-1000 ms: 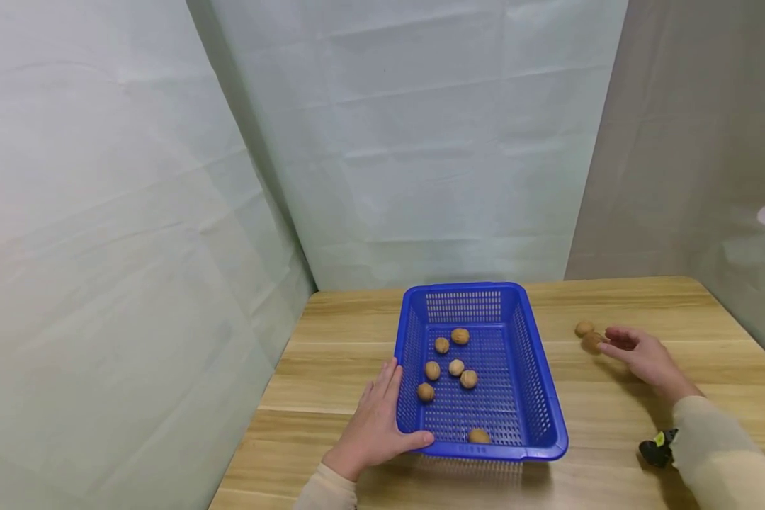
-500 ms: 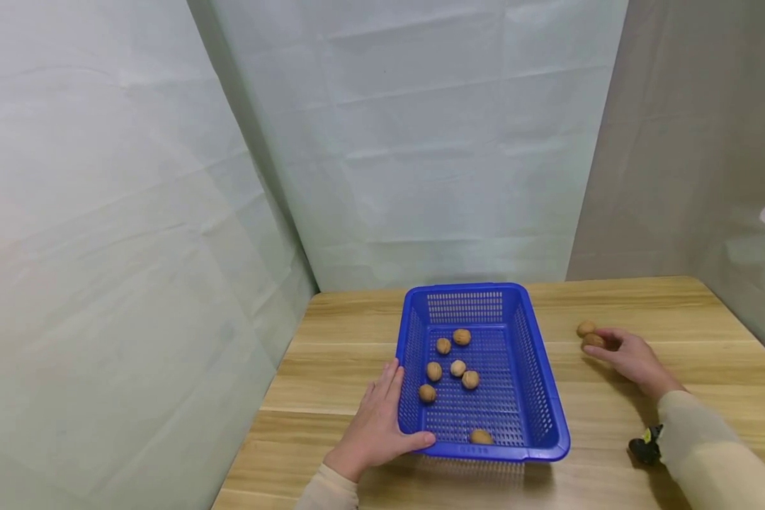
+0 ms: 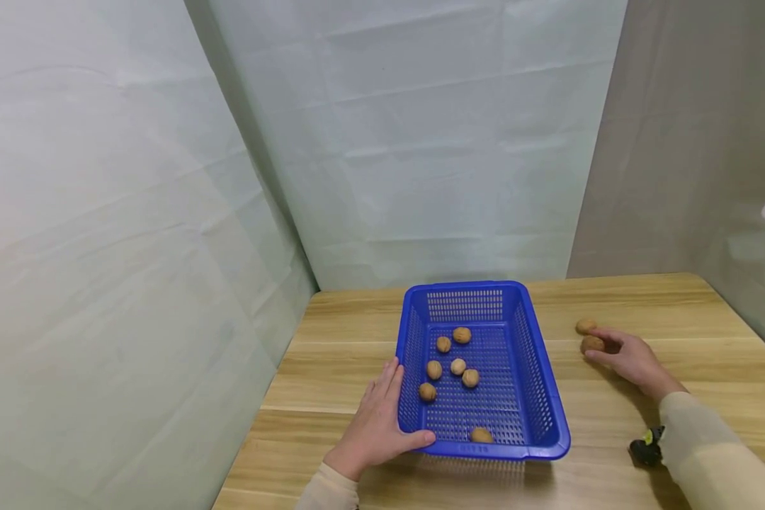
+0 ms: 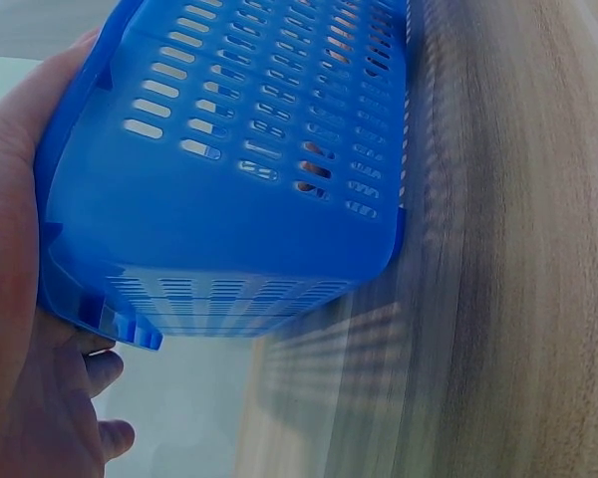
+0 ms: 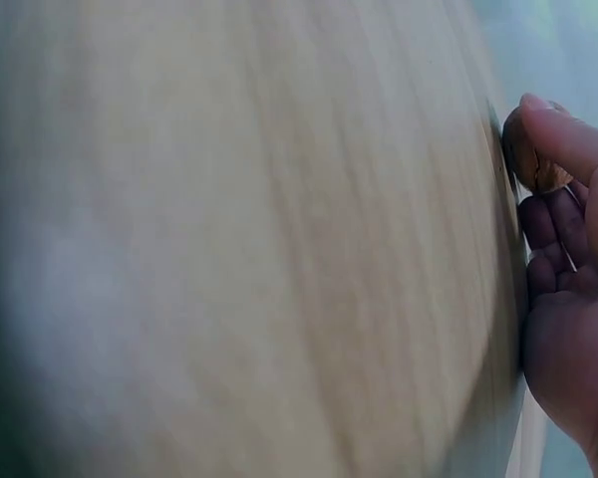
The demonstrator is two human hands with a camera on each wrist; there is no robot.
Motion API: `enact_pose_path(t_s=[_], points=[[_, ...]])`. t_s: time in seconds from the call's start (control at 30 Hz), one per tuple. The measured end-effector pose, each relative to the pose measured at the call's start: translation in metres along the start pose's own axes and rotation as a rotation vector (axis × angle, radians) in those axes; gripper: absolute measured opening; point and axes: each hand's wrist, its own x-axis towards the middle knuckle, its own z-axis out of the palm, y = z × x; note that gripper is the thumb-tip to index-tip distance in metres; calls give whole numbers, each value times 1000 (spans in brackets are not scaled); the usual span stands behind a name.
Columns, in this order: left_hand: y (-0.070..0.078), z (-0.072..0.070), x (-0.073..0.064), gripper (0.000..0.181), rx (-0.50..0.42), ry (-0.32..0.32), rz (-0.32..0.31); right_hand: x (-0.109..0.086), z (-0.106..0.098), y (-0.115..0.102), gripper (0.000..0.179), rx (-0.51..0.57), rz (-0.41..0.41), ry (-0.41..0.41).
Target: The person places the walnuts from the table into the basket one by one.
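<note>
A blue plastic basket (image 3: 516, 397) with slotted walls stands on the table and holds several walnuts (image 3: 470, 378). At its near left corner my left hand (image 3: 372, 428) rests, fingers straight along the left rim and thumb lying over the front rim. The left wrist view shows the palm against the basket's corner (image 4: 219, 229). To the right of the basket, my right hand (image 3: 634, 361) pinches a walnut (image 3: 591, 344) between thumb and fingers, low at the tabletop. The right wrist view shows the thumb (image 5: 568, 139) on this walnut. Another walnut (image 3: 585, 326) lies just behind it.
The wooden table (image 3: 331, 361) runs back to pale hanging cloth (image 3: 421, 142) at the rear and left. A greyer cloth (image 3: 676, 142) hangs on the right. A small black device (image 3: 645, 448) is at the right wrist.
My right hand has moved slightly left, and its thumb and fingers have closed around the nearer walnut. The left hand and the basket have stayed in place.
</note>
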Motion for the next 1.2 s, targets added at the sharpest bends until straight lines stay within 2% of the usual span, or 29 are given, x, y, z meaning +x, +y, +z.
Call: enact_pose_path(t_s=[0.27, 0.5, 0.8, 1.2], points=[[-1, 0, 1, 119, 1, 0, 11, -3, -1, -1, 80, 48, 12, 4], [0, -1, 0, 118, -11, 4, 12, -11, -13, -12, 73, 77, -31, 31], [-1, 0, 0, 119, -9, -11, 1, -13, -25, -69, 68, 124, -116, 12], [-1, 1, 0, 118, -8, -7, -8, -3, -15, -154, 62, 228, -217, -55]])
